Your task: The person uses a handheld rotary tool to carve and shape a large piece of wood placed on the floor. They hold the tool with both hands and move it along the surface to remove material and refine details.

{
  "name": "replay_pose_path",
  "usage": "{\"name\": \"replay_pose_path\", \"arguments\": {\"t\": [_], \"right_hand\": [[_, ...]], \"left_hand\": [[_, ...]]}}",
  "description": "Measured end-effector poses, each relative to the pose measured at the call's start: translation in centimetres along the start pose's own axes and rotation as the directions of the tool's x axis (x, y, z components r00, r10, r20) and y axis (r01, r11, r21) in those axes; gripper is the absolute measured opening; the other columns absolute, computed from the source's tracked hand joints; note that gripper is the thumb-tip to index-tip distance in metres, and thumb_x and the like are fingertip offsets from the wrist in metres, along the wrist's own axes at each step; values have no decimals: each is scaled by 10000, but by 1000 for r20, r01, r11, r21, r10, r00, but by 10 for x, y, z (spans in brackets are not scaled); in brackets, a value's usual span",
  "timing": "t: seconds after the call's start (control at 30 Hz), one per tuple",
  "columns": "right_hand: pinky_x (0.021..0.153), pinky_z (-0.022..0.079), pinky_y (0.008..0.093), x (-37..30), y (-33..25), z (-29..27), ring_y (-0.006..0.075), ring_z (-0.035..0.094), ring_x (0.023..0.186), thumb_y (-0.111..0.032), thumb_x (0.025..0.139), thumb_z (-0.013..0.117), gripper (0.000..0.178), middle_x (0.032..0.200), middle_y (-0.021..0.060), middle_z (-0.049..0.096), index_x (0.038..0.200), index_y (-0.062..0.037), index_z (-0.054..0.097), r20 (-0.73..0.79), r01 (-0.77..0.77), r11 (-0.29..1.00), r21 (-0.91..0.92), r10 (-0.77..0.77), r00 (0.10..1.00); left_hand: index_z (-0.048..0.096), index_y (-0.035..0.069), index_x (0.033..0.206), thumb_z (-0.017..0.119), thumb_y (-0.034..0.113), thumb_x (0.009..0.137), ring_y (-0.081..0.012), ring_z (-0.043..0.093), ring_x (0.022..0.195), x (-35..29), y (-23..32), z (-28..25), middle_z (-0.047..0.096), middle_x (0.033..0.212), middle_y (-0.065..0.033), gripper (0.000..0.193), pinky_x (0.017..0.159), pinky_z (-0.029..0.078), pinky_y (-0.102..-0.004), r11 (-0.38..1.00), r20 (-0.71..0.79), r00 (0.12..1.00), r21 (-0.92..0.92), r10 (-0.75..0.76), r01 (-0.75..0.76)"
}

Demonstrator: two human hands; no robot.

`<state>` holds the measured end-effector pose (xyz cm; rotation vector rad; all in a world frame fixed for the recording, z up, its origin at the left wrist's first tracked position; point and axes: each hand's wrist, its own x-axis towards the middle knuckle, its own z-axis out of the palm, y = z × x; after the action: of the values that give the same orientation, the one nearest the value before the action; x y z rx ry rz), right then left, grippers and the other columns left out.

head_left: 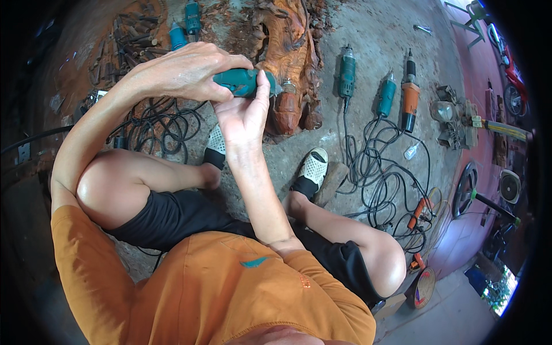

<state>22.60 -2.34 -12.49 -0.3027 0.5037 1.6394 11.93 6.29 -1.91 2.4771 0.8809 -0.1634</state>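
A teal die grinder (238, 81) lies sideways between my two hands, its tip pointing right. My left hand (187, 69) is closed over its rear part from above. Under its body is my right hand (244, 118), palm up, the thumb pressed along the front end. Just past the grinder's tip stands a reddish-brown carved wood piece (287, 112), the rounded end of a larger carving (282, 49). Whether the tip touches the wood I cannot tell.
Right of the carving lie two teal grinders (347, 75) (386, 96) and an orange grinder (410, 100). Tangled black cords (374, 167) spread below them. Chisels (129, 43) lie far left among wood shavings. Another cord coil (164, 123) sits by my left foot.
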Motion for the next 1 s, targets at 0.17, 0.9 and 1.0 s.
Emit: {"name": "replay_pose_path", "arguments": {"t": [0.17,0.9,1.0], "right_hand": [[1067,455,479,-5,5,4,260,583,1199,-405,1008,596,413,1268,83,617,1258,-80,542,60,-8,1000,10,7,998],[1086,423,468,-27,32,-10,224,580,1192,-343,956,681,367,1243,50,639,1237,-132,576,53,-8,998,-59,11,999],[1076,417,472,-29,31,-10,208,571,1181,-387,943,698,409,1239,42,635,1249,-148,571,68,-51,997,-62,56,996]], "left_hand": [[579,37,1348,704,234,716,-387,672,997,-10,5,-8,702,1128,-198,674,904,530,-476,998,10,1000,58,-14,14],[463,47,1447,714,167,668,-378,686,902,-39,13,-2,700,977,-224,827,812,532,-484,999,174,984,30,-37,32],[475,52,1442,714,161,645,-386,682,941,-44,14,-6,702,1037,-229,840,847,529,-488,999,101,995,43,12,-16]]}}
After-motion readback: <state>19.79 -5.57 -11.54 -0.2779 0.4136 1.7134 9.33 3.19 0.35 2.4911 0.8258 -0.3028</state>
